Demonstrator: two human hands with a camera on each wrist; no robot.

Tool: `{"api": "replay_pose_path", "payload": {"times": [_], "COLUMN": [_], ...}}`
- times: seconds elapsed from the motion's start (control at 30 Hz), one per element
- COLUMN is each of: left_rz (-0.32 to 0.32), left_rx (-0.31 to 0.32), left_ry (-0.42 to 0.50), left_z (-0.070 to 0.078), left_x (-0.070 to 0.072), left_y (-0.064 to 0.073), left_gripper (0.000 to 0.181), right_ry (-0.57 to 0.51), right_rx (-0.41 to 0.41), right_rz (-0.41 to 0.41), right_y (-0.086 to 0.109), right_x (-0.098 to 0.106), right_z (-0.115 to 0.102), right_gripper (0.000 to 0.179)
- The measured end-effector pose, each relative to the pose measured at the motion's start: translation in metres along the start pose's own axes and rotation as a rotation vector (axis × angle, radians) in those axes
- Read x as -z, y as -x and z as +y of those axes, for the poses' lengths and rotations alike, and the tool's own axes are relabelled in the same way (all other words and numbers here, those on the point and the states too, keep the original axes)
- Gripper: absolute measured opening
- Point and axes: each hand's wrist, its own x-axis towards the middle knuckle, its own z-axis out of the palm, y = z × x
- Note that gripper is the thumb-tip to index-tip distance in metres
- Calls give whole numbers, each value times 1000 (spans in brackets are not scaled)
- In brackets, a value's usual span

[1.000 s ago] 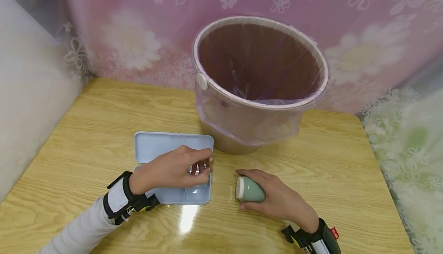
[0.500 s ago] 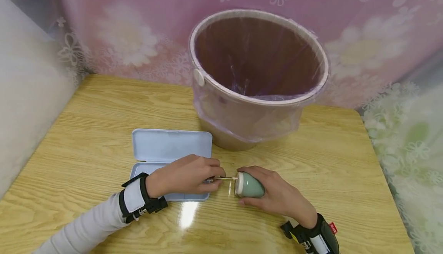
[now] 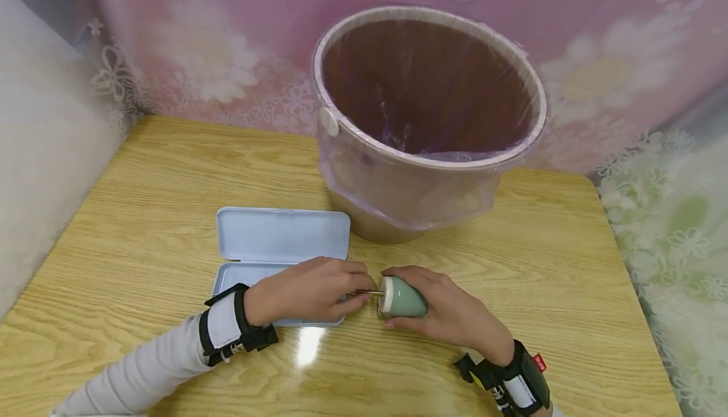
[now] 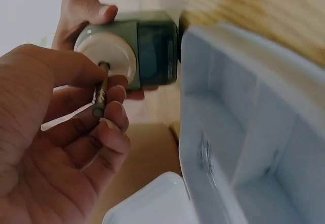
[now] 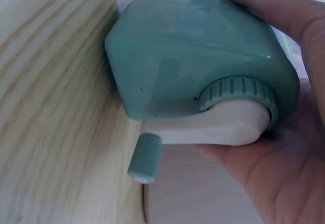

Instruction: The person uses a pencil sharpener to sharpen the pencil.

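The green sharpener (image 3: 411,297) sits in the right hand (image 3: 459,313), down at the bench just right of the blue case and in front of the bucket, its cream face turned toward the left hand (image 3: 313,292); the right fingers are clamped around its body, and the cream crank (image 5: 203,128) with its green knob shows on the end away from the pencil (image 4: 100,94). The left fingers are pinched on that pencil, its far end at the dark hole in the cream face. Half a second ago more of it showed between fingers and sharpener; now that gap is shorter, and the sharpener has come a little nearer the case. A second ago the left hand was back over the case, well apart from the sharpener. The case (image 3: 283,235) lies open, lid laid back, its divided tray partly covered by the left hand and wrist. All this rests on a yellow wood-grained bench (image 3: 142,208), a bright reflection near the case; behind stands a tall brownish bucket (image 3: 406,196) lined with clear plastic, and beyond it hangs a pink cloth (image 3: 227,50) printed with white flowers
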Motion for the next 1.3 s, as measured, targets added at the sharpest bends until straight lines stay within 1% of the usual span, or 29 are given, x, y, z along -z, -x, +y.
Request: {"api": "replay_pose_path", "payload": {"times": [0.07, 0.17, 0.27, 0.43, 0.53, 0.57, 0.67, 0.77, 0.87, 0.97, 1.03, 1.1, 1.2, 1.23, 1.3], "left_rz": [-13, -10, 5, 37, 66, 78, 103, 111, 102, 68, 36, 11, 0, 5, 17], "left_rx": [11, 27, 37, 58, 79, 84, 86, 85, 87, 90, 103, 121, 138, 137, 111], "left_ry": [23, 27, 45, 101, 121, 118, 63, 2, 13, 65, 75, 62, 9, -10, -56], "left_z": [2, 6, 8, 9, 11, 13, 17, 20, 19, 17, 15, 16, 16, 16, 16], "left_x": [-1, -3, -7, -12, -15, -16, -19, -20, -19, -15, -12, -9, -5, -6, -8], "left_y": [-1, -1, -2, -5, -6, -6, -6, -7, -8, -10, -8, -4, 1, 2, 2], "left_gripper": [15, 17, 16, 13, 12, 10, 9, 7, 8, 12, 14, 19, 26, 27, 27], "right_ry": [6, 13, 23, 46, 81, 95, 135, 146, 137, 119, 106, 104, 124, 135, 149], "right_rx": [5, 15, 37, 73, 74, 73, 73, 82, 91, 97, 109, 122, 154, 163, 185], "right_rz": [4, 17, 36, 81, 102, 108, 116, 125, 144, 169, 191, 225, 285, 307, 340], "right_y": [-1, -1, 0, 1, 1, 1, 1, 1, 2, 4, 4, 4, 0, -1, -3], "right_x": [0, -1, -5, -12, -16, -16, -17, -18, -19, -23, -26, -31, -36, -37, -38], "right_z": [-2, -3, -3, -4, -4, -4, -6, -6, -4, -1, 1, 3, 4, 5, 6], "right_gripper": [71, 71, 69, 66, 66, 66, 66, 66, 64, 62, 60, 58, 56, 56, 55]}}
